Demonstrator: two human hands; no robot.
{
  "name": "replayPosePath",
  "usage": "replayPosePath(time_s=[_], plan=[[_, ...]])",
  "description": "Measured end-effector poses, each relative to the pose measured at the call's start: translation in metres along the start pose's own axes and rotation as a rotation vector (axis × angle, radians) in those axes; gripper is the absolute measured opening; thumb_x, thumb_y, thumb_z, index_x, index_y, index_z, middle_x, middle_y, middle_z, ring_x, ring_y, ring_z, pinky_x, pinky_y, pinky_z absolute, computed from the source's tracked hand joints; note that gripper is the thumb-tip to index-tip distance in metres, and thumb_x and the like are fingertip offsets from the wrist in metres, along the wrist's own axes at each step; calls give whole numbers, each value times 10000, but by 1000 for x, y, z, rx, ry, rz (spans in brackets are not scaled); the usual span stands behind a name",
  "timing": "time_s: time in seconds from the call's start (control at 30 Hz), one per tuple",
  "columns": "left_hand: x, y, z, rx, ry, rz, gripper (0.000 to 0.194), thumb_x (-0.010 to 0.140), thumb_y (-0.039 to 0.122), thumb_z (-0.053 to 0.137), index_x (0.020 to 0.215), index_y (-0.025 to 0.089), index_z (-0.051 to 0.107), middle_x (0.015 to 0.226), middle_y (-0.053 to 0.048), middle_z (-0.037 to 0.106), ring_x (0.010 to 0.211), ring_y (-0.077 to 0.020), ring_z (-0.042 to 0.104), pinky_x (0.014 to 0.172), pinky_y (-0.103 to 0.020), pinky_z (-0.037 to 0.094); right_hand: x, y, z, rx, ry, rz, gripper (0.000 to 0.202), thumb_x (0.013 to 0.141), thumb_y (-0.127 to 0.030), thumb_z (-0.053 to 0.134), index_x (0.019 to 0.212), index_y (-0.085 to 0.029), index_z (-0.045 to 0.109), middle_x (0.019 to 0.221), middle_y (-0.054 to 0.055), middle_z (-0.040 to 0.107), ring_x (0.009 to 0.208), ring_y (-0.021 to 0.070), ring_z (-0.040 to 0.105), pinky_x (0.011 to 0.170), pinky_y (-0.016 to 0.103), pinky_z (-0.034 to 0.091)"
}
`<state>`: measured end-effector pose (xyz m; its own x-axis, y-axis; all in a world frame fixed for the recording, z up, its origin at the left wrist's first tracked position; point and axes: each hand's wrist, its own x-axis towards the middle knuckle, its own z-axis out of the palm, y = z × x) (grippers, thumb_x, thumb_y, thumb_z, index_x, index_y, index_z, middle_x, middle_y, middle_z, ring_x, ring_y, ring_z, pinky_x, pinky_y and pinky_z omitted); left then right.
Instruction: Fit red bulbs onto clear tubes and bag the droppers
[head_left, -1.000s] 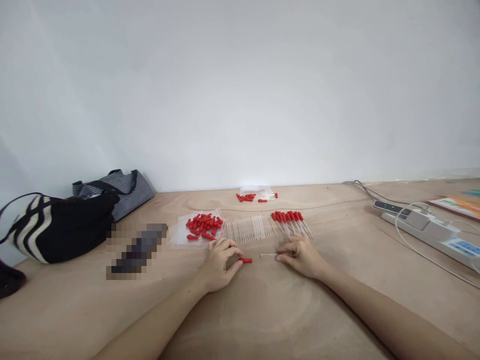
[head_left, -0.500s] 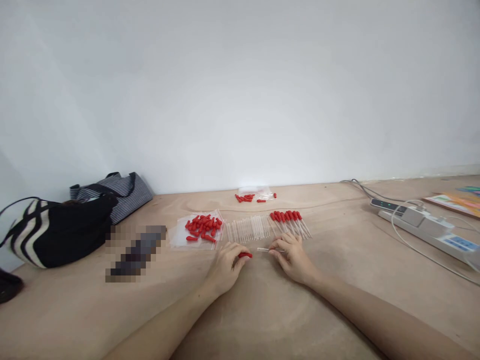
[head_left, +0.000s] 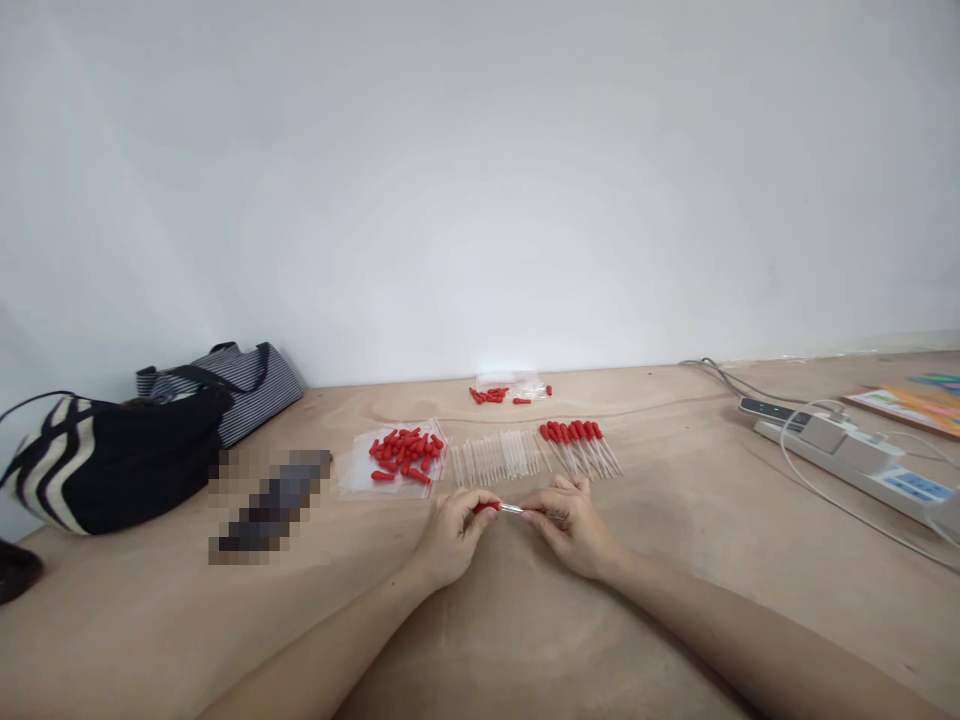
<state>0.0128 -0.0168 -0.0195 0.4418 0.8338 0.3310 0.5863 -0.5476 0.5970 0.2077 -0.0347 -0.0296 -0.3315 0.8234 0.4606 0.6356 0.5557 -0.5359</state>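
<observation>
My left hand (head_left: pixel 454 535) pinches a red rubber dropper bulb (head_left: pixel 486 507) between thumb and fingers. From the right, my right hand (head_left: pixel 571 525) grips a clear dropper tube (head_left: pixel 511 509), its end meeting the bulb's mouth; how deep it sits inside I cannot tell. Just beyond my hands lies a row of clear dropper tubes (head_left: pixel 495 457). Left of that row, loose red bulbs (head_left: pixel 407 450) are heaped on clear plastic bags (head_left: pixel 356 474). To its right, several droppers with red bulbs fitted (head_left: pixel 579 445) lie side by side, tips toward me.
More red bulbs (head_left: pixel 491 396) and a plastic bag (head_left: pixel 517 381) lie near the wall. A black bag (head_left: pixel 150 470) and a striped bag (head_left: pixel 259 395) stand at left, near a blurred-out object (head_left: pixel 274 500). At right are a power strip (head_left: pixel 862 462) and cables.
My right hand has moved left, bringing the tube from apart to meeting the red bulb. My left hand has stayed nearly in place, still pinching the bulb.
</observation>
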Motion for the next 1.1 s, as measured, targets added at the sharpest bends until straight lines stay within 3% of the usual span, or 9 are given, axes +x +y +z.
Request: replayPosePath(time_s=[0.27, 0.43, 0.6, 0.77, 1.1], plan=[[-2, -2, 3, 83, 20, -13, 150, 810, 266, 468, 790, 211, 606, 737, 5, 639, 713, -167, 556, 773, -365, 325, 1, -3, -3, -181, 13, -105, 178, 822, -260, 463, 798, -244, 639, 661, 1, 624, 708, 148, 438, 722, 338, 199], [-4, 5, 1, 161, 70, 68, 141, 797, 276, 492, 759, 202, 605, 682, 11, 628, 670, -156, 547, 791, -377, 293, 0, -7, -4, -191, 27, -137, 195, 829, -254, 440, 783, -221, 627, 652, 9, 613, 713, 150, 433, 717, 338, 190], [-7, 8, 0, 180, 78, 189, 155, 815, 265, 471, 735, 202, 588, 658, 24, 624, 649, -140, 536, 796, -368, 269, 1, -8, -5, -114, -22, -93, 207, 828, -242, 436, 704, -201, 597, 593, -16, 586, 691, 133, 445, 738, 333, 190], [-8, 8, 0, 191, 72, 224, 137, 810, 255, 476, 746, 205, 587, 664, 21, 632, 659, -142, 538, 799, -368, 266, 4, -11, -4, -82, -94, -22, 295, 847, -254, 401, 609, -184, 562, 531, -21, 548, 628, 118, 429, 729, 325, 210], [-8, 9, 0, 242, 39, 252, 124, 805, 265, 489, 762, 218, 595, 682, 17, 648, 681, -142, 548, 838, -379, 251, 7, -9, -3, 7, -207, 60, 347, 868, -293, 359, 649, -189, 607, 655, -5, 635, 640, 113, 503, 751, 329, 233]])
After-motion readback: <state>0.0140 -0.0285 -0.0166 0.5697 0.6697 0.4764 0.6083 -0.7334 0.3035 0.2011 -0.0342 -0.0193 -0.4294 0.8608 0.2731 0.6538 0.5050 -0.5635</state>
